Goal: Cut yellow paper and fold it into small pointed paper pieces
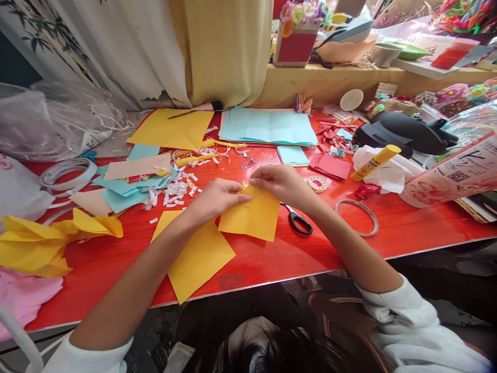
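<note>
Both hands pinch the upper edge of a yellow sheet of paper (256, 217), which is held just above the red table. My left hand (227, 197) grips its upper left corner, thumb on top. On the upper right, my right hand (279, 184) has its fingers closed at the edge, where a small upright bit of yellow shows between the hands. A second yellow sheet (202, 259) lies flat under my left forearm and overhangs the front edge. Close to my right wrist are black-handled scissors (300, 223), their blades partly hidden behind the held paper.
White paper scraps (178, 189) and blue offcuts (124, 194) lie to the left, near a tape roll (70, 173). Blue sheets (269, 127) are at the back. A glue stick (375, 162), a tape ring (357, 217) and red paper squares (331, 165) sit to the right.
</note>
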Motion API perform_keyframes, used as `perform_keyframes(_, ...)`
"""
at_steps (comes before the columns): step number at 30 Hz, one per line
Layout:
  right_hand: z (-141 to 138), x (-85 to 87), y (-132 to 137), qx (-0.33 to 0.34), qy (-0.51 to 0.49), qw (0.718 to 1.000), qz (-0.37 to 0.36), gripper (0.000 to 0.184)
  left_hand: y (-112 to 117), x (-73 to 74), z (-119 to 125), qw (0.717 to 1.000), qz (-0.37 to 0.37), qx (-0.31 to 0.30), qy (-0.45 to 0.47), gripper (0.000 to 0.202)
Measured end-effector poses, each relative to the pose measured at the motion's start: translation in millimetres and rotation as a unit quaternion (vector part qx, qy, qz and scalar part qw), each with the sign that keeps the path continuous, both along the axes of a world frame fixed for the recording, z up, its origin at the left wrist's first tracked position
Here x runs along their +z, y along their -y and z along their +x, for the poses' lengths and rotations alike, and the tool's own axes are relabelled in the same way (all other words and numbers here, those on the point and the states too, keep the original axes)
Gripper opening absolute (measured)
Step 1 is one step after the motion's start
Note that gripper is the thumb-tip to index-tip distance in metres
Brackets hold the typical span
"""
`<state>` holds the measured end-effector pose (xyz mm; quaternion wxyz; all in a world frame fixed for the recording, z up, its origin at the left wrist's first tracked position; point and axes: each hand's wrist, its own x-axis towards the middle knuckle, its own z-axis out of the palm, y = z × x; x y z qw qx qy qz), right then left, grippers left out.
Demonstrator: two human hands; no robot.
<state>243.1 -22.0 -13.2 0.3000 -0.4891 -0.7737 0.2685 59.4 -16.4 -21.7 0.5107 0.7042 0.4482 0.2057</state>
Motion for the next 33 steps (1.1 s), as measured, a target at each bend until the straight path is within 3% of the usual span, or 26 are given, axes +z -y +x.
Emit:
perform_keyframes(6,0,0.8,1,0.016,0.019,0.999,0.03,0.018,3,-5.4,4,0.999,0.03,0.03,0.023,0.037)
perform_keyframes(18,0,3.7,3,-0.021,0.044,0.995,0.086,0.021,-2,1.8,-6,0.995,-0.089,-0.042,0.035,0.035)
perform_keyframes(24,1,6.9,5,-0.011,0.032,0.997,0.064,0.02,-1,-1.9,-4,0.991,-0.109,-0.055,0.048,0.03)
perform_keyframes(33,4,10.3,5,-0.01,-0.013,1.0,0.027,0.022,0,-0.9,2,0.997,-0.037,-0.002,0.069,0.037)
